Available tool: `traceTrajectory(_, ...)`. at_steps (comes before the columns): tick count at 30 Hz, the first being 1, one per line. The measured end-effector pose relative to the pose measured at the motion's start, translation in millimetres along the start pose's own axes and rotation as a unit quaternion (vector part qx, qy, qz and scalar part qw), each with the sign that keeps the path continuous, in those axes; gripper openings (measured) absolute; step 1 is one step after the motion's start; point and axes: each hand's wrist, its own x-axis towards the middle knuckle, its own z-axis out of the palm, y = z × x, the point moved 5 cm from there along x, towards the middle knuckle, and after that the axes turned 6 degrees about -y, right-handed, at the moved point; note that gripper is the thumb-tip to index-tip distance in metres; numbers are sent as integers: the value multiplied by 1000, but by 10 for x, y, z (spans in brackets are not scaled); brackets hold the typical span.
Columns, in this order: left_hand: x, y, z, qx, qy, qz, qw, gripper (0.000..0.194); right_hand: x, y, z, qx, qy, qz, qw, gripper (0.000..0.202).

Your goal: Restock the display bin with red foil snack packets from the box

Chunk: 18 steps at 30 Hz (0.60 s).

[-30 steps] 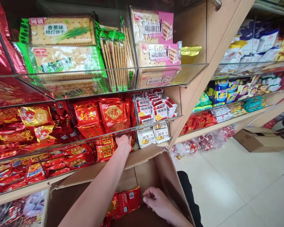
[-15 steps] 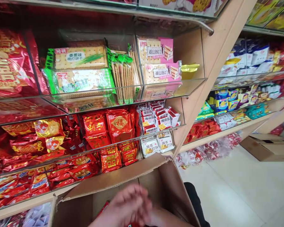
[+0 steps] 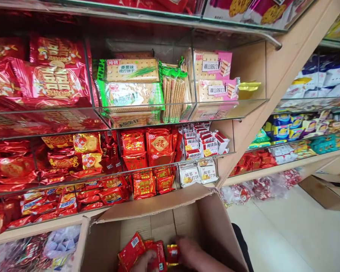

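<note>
Both hands are down inside an open cardboard box (image 3: 158, 204) below the shelves. My left hand (image 3: 144, 260) is closed on several red snack packets (image 3: 132, 249), one showing a white barcode label; part of the hand is cut off by the lower edge. My right hand (image 3: 188, 251), slightly blurred, has its fingers around a small red packet with gold ends (image 3: 172, 254), just right of the left hand's packets. Its fingertips are partly hidden behind that packet and in shadow.
Glass-fronted shelves hold green-wrapped crackers (image 3: 133, 94), pink-wrapped crackers (image 3: 215, 90), red packets (image 3: 160, 145) and white packets (image 3: 198, 173). A slanting wooden post (image 3: 252, 124) parts the shelves. Plastic-bagged goods (image 3: 260, 189) and another cardboard box (image 3: 325, 192) lie on the tiled floor at the right.
My hands were close together over the box; now they are apart and lower inside it, with red packets in them. The view has shifted left, so the shelves appear further right.
</note>
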Motion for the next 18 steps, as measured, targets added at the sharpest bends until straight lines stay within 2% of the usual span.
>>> traceTrajectory(3,-72,246,-35,-88,65,42,993,57,-149,37,-207,78,11,-7,997,20)
traceTrajectory(5,-112,440,3,-157,59,61,984,60,-275,14,-296,164,1,-34,986,24)
traceTrajectory(7,-128,590,79,-224,29,45,973,56,-402,-46,-320,303,-27,-69,950,27)
traceTrajectory(10,-145,749,186,-292,-9,47,955,44,-558,-156,-301,487,-58,-107,865,30)
traceTrajectory(11,-156,777,207,-305,-14,51,951,40,-596,-183,-295,511,-59,-112,850,30)
traceTrajectory(13,-193,807,221,-323,-11,62,944,36,-656,-214,-314,528,-35,-120,840,28)
traceTrajectory(16,-296,865,209,-346,0,88,934,32,-746,-230,-435,509,44,-140,848,21)
traceTrajectory(18,-378,926,242,-384,-25,85,919,33,-825,-252,-546,493,91,-163,850,16)
